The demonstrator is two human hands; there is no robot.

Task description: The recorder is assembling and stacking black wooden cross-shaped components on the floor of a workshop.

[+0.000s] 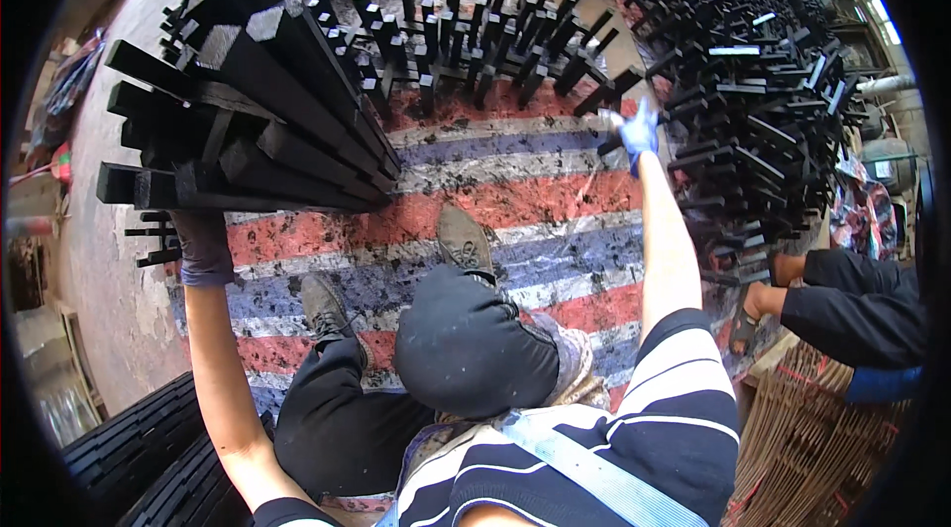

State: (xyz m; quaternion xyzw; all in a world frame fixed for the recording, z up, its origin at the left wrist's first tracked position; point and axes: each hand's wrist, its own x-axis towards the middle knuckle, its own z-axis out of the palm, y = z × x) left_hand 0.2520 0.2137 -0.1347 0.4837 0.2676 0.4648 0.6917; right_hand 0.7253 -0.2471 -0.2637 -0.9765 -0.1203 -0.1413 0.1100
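My left hand (203, 248), in a dark glove, is at the near side of a tall bundle of black square bars (282, 136). It grips the bundle's near edge; the fingers are mostly hidden behind the bars. The bars fan up toward me and stand on the striped sheet. Stretched out to the right, my right hand (639, 131) wears a blue glove with its fingers apart. It is beside a tilted black bar (607, 93) at the edge of a row of standing black bars (475, 37). Another short dark end shows just left of its palm.
A red, white and blue striped sheet (535, 200) with black stains covers the floor. More black bars (758, 121) crowd the right. Another person's legs (852, 304) show at the right edge, above stacked brown strips (812, 428). Black slats (149, 458) lie at lower left.
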